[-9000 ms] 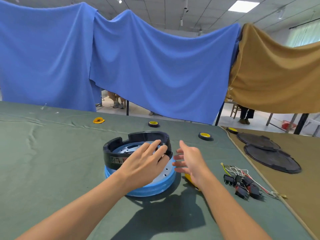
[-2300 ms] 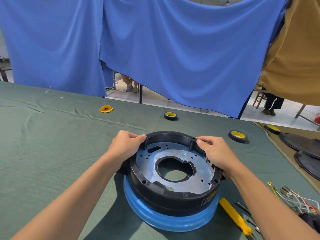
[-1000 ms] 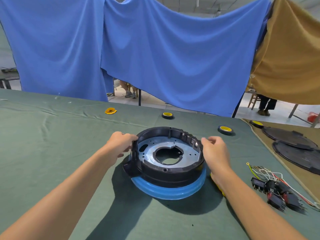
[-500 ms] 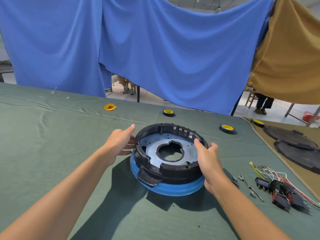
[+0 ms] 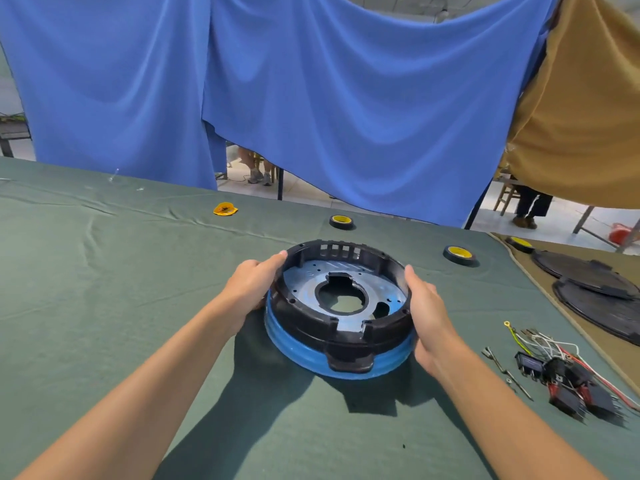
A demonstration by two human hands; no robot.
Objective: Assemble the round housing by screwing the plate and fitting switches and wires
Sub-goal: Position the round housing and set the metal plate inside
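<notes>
Left hand (image 5: 250,284): bare, no ring, no glove.
Right hand (image 5: 428,308): bare, no ring.
Forearms: bare, no sleeves, no watch.

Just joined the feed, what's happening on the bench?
A person has both hands on a round black housing sitting on a blue ring on the green table. The left hand and right hand cup its opposite sides. A metal plate lies inside. The switches and wires and loose screws lie untouched to the right.
</notes>
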